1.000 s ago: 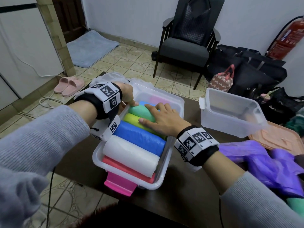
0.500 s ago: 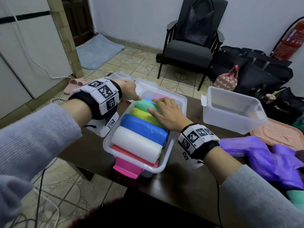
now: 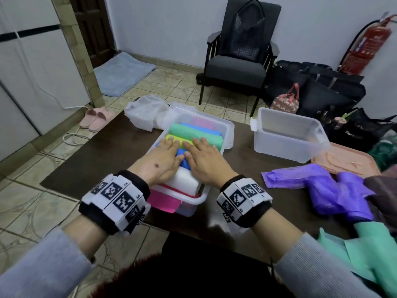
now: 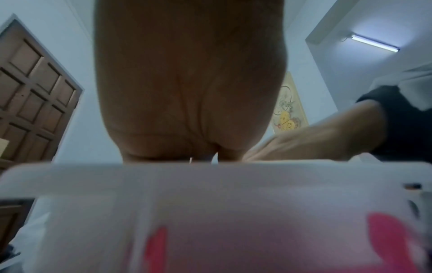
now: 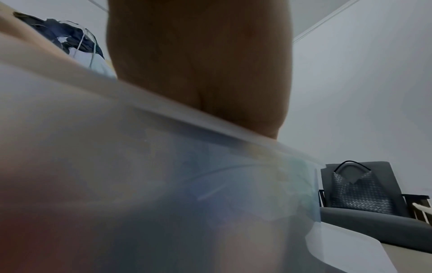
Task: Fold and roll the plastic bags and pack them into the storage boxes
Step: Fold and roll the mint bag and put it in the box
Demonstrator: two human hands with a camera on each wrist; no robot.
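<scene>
A clear storage box (image 3: 228, 131) on the dark table holds several rolled bags side by side: white (image 3: 182, 179), blue (image 3: 183, 157), yellow-green (image 3: 182, 140), green (image 3: 193, 131) and more behind. My left hand (image 3: 163, 157) and right hand (image 3: 204, 157) lie flat, palms down, side by side on the rolls, fingers straight and pressing. A pink bag (image 3: 164, 202) hangs over the box's near wall. Both wrist views show only a palm (image 4: 187, 83) above the blurred box rim (image 4: 210, 175); fingers are hidden there.
A second clear box (image 3: 287, 134) stands to the right, a pink lid (image 3: 343, 160) beyond it. Loose purple bags (image 3: 326, 186) and a green bag (image 3: 365, 250) lie at right. A white bag (image 3: 146, 112) lies behind the full box. Chair (image 3: 236, 61) beyond.
My left hand came from the box's left rim onto the rolls beside the right hand. The right hand slid nearer along the rolls. Both now press flat.
</scene>
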